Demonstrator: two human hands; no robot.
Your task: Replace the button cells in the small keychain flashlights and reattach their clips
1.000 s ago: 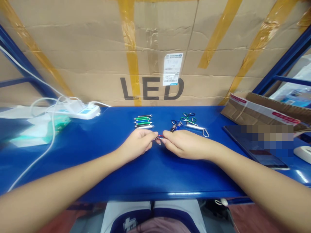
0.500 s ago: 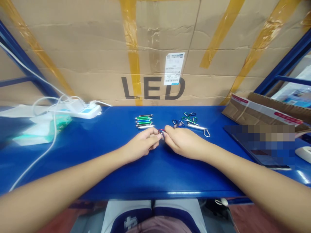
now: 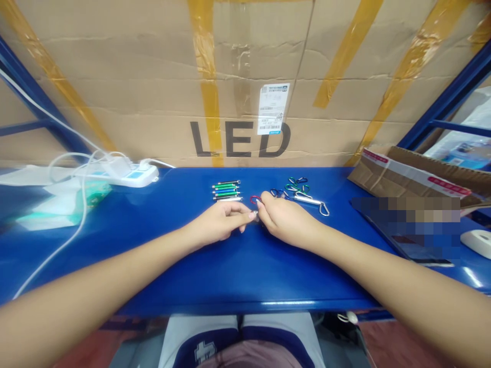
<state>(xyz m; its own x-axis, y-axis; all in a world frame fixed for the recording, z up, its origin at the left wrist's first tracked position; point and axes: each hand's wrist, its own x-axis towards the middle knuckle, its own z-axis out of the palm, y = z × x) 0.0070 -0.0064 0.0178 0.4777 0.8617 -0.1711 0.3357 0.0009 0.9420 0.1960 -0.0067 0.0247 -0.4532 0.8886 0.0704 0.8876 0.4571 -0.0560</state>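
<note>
Both my hands meet at the middle of the blue table [image 3: 238, 266]. My left hand [image 3: 218, 224] is closed in a pinch on a small piece I cannot make out. Fingertip to fingertip with it, my right hand [image 3: 282, 217] pinches a red carabiner [image 3: 254, 199] that sticks up above the fingers. Just behind the left hand lies a row of small keychain flashlights [image 3: 227, 190], green, blue and silver. Behind the right hand sits a loose pile of blue and green carabiners [image 3: 292, 187] and a silver flashlight with its clip [image 3: 314, 203].
A big cardboard box marked LED [image 3: 245, 82] walls the back of the table. A white power strip with cables [image 3: 126, 174] and white-green packets [image 3: 65, 204] lie at the left. A dark tablet [image 3: 406, 230], an open carton [image 3: 414, 176] and a white object [image 3: 477, 241] are at the right.
Both hands have slid a little away from me toward the rows of parts. The red carabiner now stands above the right fingers instead of lying between the hands.
</note>
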